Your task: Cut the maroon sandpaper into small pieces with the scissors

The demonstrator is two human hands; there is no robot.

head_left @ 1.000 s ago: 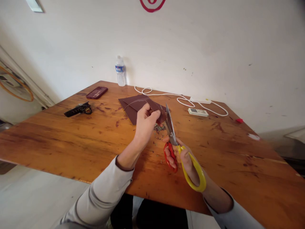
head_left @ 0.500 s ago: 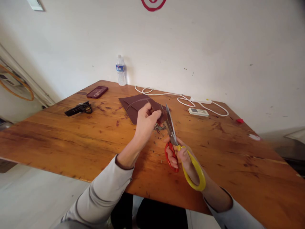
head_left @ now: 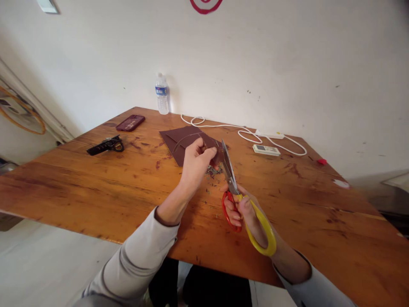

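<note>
My right hand (head_left: 247,211) grips a pair of scissors (head_left: 230,177) by their red and yellow handles. The blades point away from me and stand slightly apart. Just left of them, my left hand (head_left: 198,160) is closed in a pinch on a thin brown strand (head_left: 184,138). The strand arcs out to the left, and its end near the blades is hard to make out. Beneath my left hand lies a dark maroon folder-like sheet (head_left: 174,138), partly hidden by the fingers. Small grey-green clippings (head_left: 214,170) are scattered on the wood below the blades.
On the wooden table (head_left: 128,192) lie a maroon phone (head_left: 131,123) and a black clip-like object (head_left: 105,145) at left. A water bottle (head_left: 162,96) stands by the wall. A white cable (head_left: 220,125), power strip (head_left: 270,134) and remote-like device (head_left: 266,149) are at back right.
The scissor blades have closed slightly, with the red handle shifting a little to the right. My left hand stays nearly still, and the strand shows more sharply.
</note>
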